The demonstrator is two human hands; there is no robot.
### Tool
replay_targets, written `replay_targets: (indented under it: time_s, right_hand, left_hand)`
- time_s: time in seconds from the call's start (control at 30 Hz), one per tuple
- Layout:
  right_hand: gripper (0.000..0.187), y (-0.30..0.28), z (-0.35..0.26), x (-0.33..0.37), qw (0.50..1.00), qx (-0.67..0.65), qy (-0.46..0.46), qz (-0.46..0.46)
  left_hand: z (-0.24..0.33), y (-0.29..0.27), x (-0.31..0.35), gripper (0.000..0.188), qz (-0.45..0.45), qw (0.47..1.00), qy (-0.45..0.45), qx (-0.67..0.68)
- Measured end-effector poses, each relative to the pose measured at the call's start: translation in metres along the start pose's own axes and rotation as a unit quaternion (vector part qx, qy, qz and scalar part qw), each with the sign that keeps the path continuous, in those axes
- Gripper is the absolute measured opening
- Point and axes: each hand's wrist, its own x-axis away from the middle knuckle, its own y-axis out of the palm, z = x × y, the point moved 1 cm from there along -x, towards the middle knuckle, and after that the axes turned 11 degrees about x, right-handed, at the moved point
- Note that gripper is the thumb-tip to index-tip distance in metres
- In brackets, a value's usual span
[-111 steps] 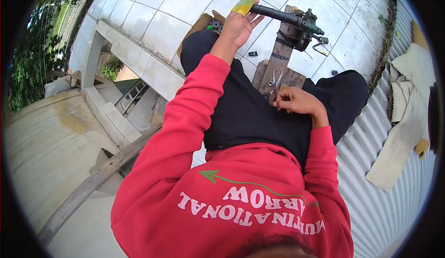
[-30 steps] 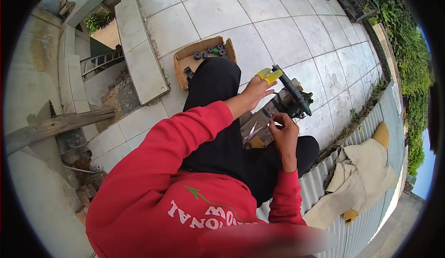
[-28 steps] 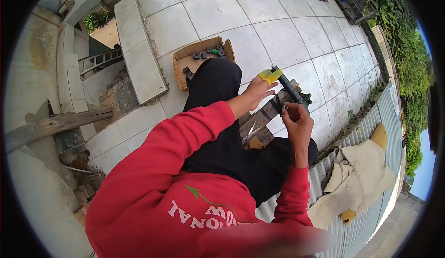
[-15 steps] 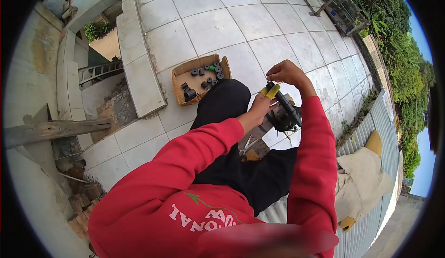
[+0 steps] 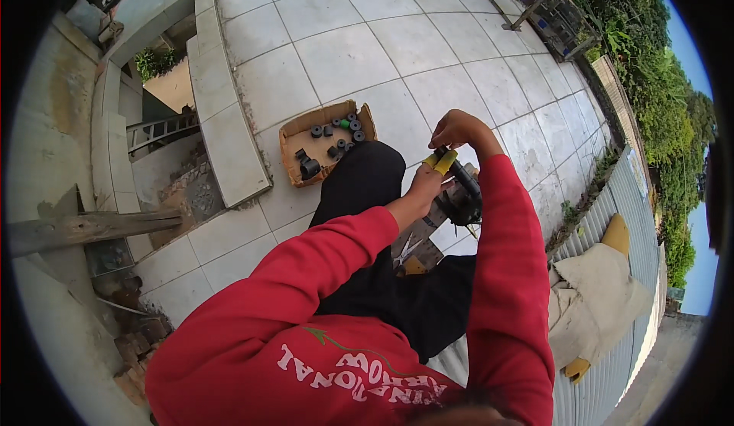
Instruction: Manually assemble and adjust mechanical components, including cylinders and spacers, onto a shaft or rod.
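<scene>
My left hand (image 5: 425, 186) is closed around a yellow piece (image 5: 440, 160), whose exact kind I cannot make out. The yellow piece lies against the upper end of a black tube-shaped part (image 5: 466, 181). My right hand (image 5: 462, 127) is above it, with thumb and fingers pinched at the tube's top end. Whatever small thing those fingers grip is too small to name. Below the tube sits a dark, rounded mechanism (image 5: 461, 209), partly hidden by my left hand and right sleeve. Scissors-like metal tools (image 5: 404, 252) lie between my legs.
A cardboard box (image 5: 286, 147) beside my knee holds several black cylindrical parts (image 5: 309, 167) and a green one (image 5: 344, 124). White floor tiles (image 5: 344, 55) spread ahead. At left are a low-walled opening with a ladder (image 5: 163, 132) and a wooden beam (image 5: 95, 229). A beige cloth (image 5: 604, 292) lies at right.
Both hands have shifted slightly left and down in the picture with the black tube and yellow piece. My right fingers have come closer to the tube's end.
</scene>
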Motion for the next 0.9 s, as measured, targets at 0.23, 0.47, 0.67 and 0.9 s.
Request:
replay_targets:
  time_s: [0.23, 0.47, 0.67, 0.9]
  right_hand:
    - [0.032, 0.005, -0.004, -0.003, 0.999, -0.006, 0.040, -0.010]
    - [0.036, 0.010, 0.006, 0.006, 0.996, -0.079, 0.036, -0.025]
    - [0.043, 0.011, 0.002, 0.006, 0.999, -0.030, 0.016, 0.009]
    - [0.046, 0.013, 0.007, 0.004, 0.998, -0.044, 0.021, 0.031]
  left_hand:
    - [0.005, 0.000, 0.003, 0.037, -0.003, 1.000, -0.001, -0.018]
    - [0.006, 0.005, 0.007, 0.036, -0.011, 1.000, 0.004, -0.027]
    - [0.000, -0.004, -0.001, 0.033, -0.011, 1.000, 0.013, 0.000]
    - [-0.001, -0.001, -0.001, 0.032, 0.002, 1.000, 0.015, 0.023]
